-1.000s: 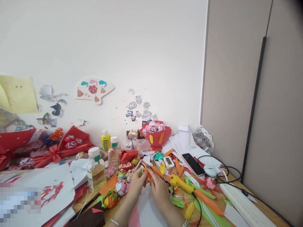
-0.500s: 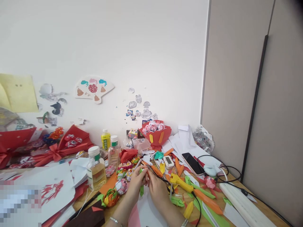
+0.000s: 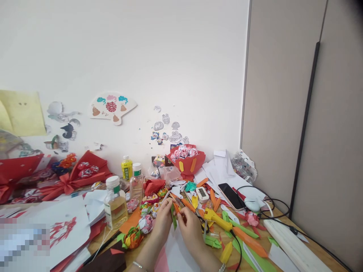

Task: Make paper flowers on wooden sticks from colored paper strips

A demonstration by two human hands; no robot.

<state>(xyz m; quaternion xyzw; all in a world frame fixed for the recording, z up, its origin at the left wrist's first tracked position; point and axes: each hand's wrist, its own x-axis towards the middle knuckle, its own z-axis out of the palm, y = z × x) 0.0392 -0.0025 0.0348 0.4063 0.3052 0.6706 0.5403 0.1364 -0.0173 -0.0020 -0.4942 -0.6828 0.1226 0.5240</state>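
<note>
My left hand point(image 3: 163, 220) is closed on a narrow strip of green paper point(image 3: 174, 219), which hangs down between the two hands. Against it, my right hand point(image 3: 188, 226) pinches a small folded piece of orange paper point(image 3: 176, 208); the fingers partly cover it. Both hands are close together over a white sheet point(image 3: 178, 249) with a pink edge. Left of them lie a pink-and-white paper flower point(image 3: 145, 223) and an orange-and-green paper flower point(image 3: 132, 237). A yellow glue gun point(image 3: 217, 220) rests to the right of my right hand.
Bottles, including a clear one with yellowish liquid point(image 3: 115, 207), stand at left. A red bouquet point(image 3: 186, 162) is by the wall. A timer point(image 3: 202, 194), a phone point(image 3: 231, 195), a white power strip point(image 3: 295, 245), cables and paper scraps spread over the right side.
My hands have moved slightly apart at the fingers. The green strip has tilted, and orange paper now shows between the hands. The table things have stayed put.
</note>
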